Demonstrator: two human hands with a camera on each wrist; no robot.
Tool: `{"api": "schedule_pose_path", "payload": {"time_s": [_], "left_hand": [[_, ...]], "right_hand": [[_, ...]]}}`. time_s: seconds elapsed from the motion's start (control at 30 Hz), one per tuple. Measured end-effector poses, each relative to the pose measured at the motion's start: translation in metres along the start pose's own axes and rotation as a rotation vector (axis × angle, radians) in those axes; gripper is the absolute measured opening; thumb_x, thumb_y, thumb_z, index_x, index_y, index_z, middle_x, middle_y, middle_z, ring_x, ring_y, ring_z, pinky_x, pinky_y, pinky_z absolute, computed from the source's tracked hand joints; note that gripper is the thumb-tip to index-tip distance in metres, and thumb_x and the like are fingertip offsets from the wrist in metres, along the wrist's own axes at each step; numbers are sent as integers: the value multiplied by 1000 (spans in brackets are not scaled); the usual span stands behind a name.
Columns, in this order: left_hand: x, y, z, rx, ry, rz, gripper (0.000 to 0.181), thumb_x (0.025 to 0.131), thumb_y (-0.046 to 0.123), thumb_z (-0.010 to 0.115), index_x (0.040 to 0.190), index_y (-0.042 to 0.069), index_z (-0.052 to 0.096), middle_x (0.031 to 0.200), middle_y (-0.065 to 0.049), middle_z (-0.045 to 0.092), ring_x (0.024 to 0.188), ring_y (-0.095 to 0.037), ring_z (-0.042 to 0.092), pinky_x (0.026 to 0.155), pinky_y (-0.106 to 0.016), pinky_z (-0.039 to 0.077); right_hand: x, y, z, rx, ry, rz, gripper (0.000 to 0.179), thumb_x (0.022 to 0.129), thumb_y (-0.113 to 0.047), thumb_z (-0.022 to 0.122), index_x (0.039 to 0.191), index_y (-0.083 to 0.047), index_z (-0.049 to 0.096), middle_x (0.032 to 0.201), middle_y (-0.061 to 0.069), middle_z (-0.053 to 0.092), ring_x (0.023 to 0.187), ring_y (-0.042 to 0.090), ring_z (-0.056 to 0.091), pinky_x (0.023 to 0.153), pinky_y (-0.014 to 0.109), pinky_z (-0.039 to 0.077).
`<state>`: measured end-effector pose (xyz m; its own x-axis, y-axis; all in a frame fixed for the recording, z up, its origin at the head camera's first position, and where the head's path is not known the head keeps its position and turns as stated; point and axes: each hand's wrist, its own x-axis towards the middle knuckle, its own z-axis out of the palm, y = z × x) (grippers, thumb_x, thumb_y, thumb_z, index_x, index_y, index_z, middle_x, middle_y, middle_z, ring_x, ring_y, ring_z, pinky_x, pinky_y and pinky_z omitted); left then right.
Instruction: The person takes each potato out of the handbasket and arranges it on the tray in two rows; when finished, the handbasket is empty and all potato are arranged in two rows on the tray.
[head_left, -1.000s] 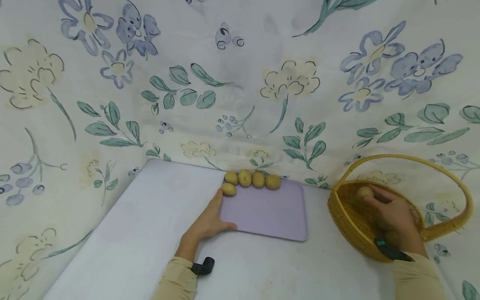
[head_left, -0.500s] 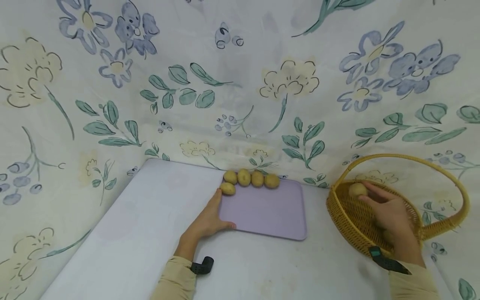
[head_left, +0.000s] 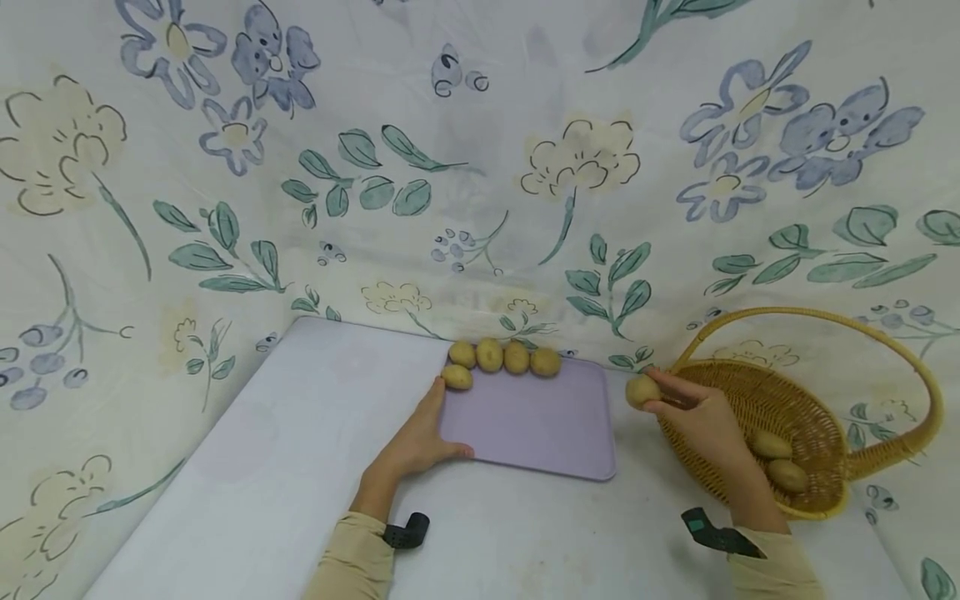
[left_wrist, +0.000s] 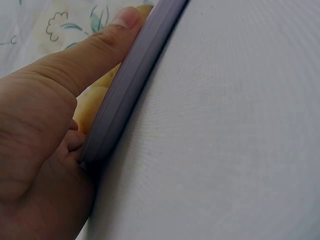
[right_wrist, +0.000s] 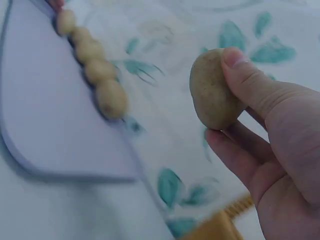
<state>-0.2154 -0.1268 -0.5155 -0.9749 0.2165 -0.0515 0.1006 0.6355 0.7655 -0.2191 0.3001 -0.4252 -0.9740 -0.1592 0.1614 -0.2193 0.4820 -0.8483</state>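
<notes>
My right hand [head_left: 701, 421] pinches a potato [head_left: 642, 391] between thumb and fingertips, just left of the basket and right of the tray. The right wrist view shows this potato [right_wrist: 214, 89] raised, thumb on one side and fingers beneath. A lilac tray [head_left: 536, 425] lies on the white table. Along its back edge runs a row of potatoes [head_left: 516, 357], and one more potato [head_left: 457, 377] sits at the left edge. My left hand [head_left: 415, 440] spans the tray's front left corner, fingers straight along the left side. In the left wrist view its thumb [left_wrist: 85, 57] lies along the rim.
At the right stands a wicker basket [head_left: 678, 454] with a tall arched handle, tilted toward me. Two potatoes [head_left: 771, 444] show inside it. Floral cloth [head_left: 480, 167] hangs behind the white table [head_left: 300, 467].
The right hand has lifted the potato out of the basket and moved left with it, uncovering two potatoes inside. The left hand and tray have stayed put.
</notes>
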Motion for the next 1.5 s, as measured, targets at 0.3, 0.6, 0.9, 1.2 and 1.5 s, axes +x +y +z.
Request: {"api": "schedule_pose_path", "payload": {"time_s": [0.3, 0.6, 0.9, 1.2, 1.5], "left_hand": [[1, 1, 1, -2, -1, 0, 137, 71, 42, 92, 163, 0, -1, 172, -18, 2, 160, -33, 6, 131, -49, 11], [-1, 0, 2, -11, 1, -4, 138, 70, 43, 92, 163, 0, 0, 172, -18, 2, 160, -34, 6, 131, -49, 11], [-2, -1, 0, 0, 2, -4, 138, 70, 44, 92, 163, 0, 0, 172, -19, 3, 160, -35, 8, 131, -49, 12], [1, 2, -5, 21, 9, 9, 136, 71, 45, 91, 162, -2, 1, 171, -22, 3, 159, -37, 8, 131, -51, 13], [0, -1, -2, 4, -4, 6, 136, 71, 42, 92, 163, -1, 1, 171, -20, 3, 160, -35, 8, 131, -49, 13]], "right_hand": [[31, -4, 73, 109, -118, -61, 57, 85, -14, 82, 138, -4, 64, 143, 16, 62, 119, -3, 63, 94, 19, 58], [58, -23, 142, 107, -163, -43, 56, 81, -13, 85, 133, -2, 67, 137, 14, 67, 123, 32, 65, 93, 26, 60], [79, -33, 184, -4, -133, -32, 54, 80, -19, 86, 131, -9, 70, 134, 10, 69, 118, 24, 68, 94, 31, 61], [95, -38, 207, -149, -106, -100, 54, 79, -25, 87, 130, -13, 71, 131, 8, 71, 108, 18, 69, 91, 35, 61], [96, -36, 220, -226, -76, -131, 52, 81, -26, 86, 129, -14, 72, 133, 6, 70, 130, 27, 62, 111, 43, 51]]}}
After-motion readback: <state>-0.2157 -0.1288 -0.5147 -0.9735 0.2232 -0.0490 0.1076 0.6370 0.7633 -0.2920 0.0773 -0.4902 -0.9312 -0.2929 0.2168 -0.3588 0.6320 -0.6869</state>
